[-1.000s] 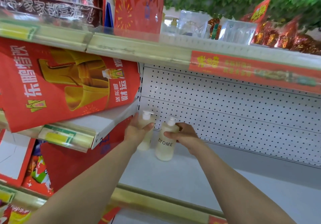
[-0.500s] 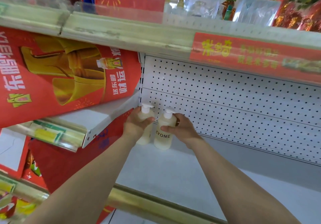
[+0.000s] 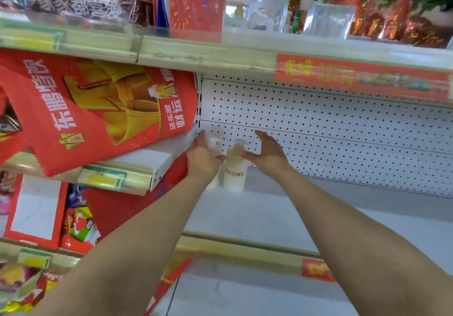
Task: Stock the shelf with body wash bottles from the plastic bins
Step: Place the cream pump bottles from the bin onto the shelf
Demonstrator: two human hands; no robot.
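Two cream pump bottles of body wash stand upright at the back left corner of the white shelf (image 3: 257, 215), against the pegboard. The right bottle (image 3: 234, 177) shows a "ZYOME" label. The left bottle (image 3: 216, 180) is mostly hidden behind my left hand (image 3: 203, 160), whose fingers point straight up and whose thumb lies toward the bottles. My right hand (image 3: 268, 153) is just right of the labelled bottle, fingers spread and off it, its thumb tip close to the bottle's shoulder. No plastic bin is in view.
A red and yellow drinks banner (image 3: 98, 112) hangs over the neighbouring shelf (image 3: 157, 158) on the left, whose corner juts out beside my left hand. The upper shelf edge (image 3: 196, 55) runs overhead. Snack packs (image 3: 78, 227) sit lower left. The white shelf stretches bare to the right.
Both hands gripped the bottles before and pushed them back into the corner. Now the fingers have straightened and come off the bottles, which stand on their own.
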